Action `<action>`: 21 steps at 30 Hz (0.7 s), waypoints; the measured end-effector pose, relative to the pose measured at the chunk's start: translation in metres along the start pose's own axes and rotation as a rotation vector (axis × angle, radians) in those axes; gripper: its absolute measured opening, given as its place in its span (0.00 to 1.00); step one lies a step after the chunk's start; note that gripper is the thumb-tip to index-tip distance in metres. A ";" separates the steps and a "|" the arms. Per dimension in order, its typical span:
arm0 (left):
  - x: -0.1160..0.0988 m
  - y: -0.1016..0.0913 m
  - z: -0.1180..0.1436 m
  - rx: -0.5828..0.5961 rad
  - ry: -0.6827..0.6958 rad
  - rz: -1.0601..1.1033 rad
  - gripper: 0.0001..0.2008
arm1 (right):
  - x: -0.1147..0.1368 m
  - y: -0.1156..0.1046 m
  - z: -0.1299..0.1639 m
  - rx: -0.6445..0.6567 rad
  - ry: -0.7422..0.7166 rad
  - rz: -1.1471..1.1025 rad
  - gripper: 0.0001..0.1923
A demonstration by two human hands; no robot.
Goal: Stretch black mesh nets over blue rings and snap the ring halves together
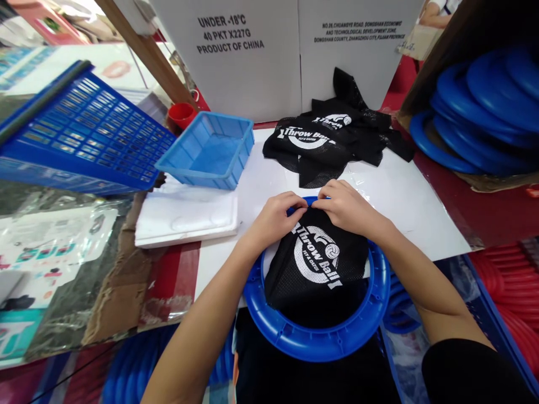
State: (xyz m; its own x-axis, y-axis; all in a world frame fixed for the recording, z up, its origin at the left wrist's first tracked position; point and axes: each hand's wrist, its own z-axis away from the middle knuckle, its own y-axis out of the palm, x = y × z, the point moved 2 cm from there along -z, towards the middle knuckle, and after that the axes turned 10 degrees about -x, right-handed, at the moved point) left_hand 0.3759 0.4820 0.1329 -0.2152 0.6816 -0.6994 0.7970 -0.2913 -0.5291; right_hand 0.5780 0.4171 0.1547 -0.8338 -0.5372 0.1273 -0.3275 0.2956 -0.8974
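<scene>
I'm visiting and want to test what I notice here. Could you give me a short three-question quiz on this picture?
1. True or false: both hands pinch the black mesh cloth printed "Throw Ball" at the far edge of the blue plastic ring.
2. Which lies beyond the hands on the white tabletop? A) a pile of black mesh cloths B) a red ring C) scissors
3. Fill in: the small light blue plastic tray sits to the ____ of the pile.

Key:
1. True: left hand and right hand both grip it.
2. A
3. left
</scene>
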 end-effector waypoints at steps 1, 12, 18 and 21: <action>0.000 0.000 0.000 0.002 0.007 -0.005 0.06 | 0.000 0.000 0.000 -0.005 -0.002 0.003 0.18; -0.002 0.002 0.002 0.042 -0.006 -0.076 0.09 | 0.000 0.000 -0.002 -0.007 0.044 -0.029 0.19; -0.001 0.004 -0.002 0.078 -0.064 -0.094 0.09 | -0.004 0.006 -0.002 0.026 0.074 -0.064 0.20; 0.000 0.004 -0.004 0.110 -0.104 -0.095 0.09 | -0.006 0.010 -0.004 0.063 0.100 -0.103 0.19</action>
State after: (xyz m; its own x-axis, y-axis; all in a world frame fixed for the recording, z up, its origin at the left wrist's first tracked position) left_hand 0.3812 0.4842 0.1329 -0.3483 0.6380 -0.6868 0.7048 -0.3048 -0.6406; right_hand 0.5781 0.4266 0.1468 -0.8385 -0.4795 0.2590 -0.3876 0.1908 -0.9019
